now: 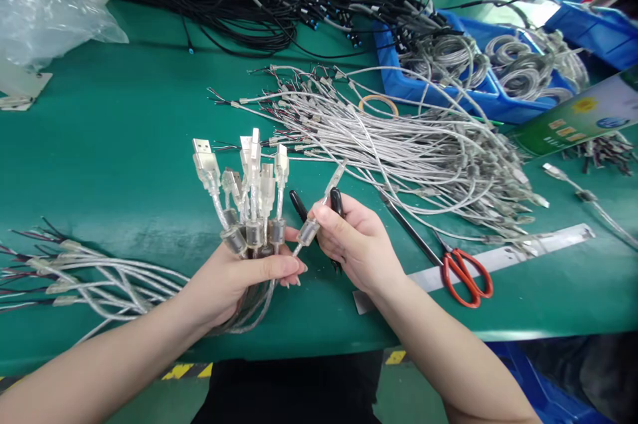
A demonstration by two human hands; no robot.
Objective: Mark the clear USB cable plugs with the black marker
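My left hand (239, 284) is closed round a bunch of clear USB cables (254, 233), their metal plugs pointing up and away from me. Each cable shows a grey cylindrical core just below its plug. Between thumb and finger, my right hand (356, 238) pinches one more USB cable (308, 231) beside the bunch, its plug tilted up to the right. Tucked in the same hand is a tool with black handles (298, 205); its working end is hidden. The tails of cables with stripped wire ends (124, 284) trail over the table on the left.
A large pile of similar cables (399, 145) covers the right middle of the green table (149, 131). Red-handled scissors (466, 278) lie across a steel ruler (543, 241). Blue bins (498, 105), black cables (214, 2) and a plastic bag (50, 5) stand behind.
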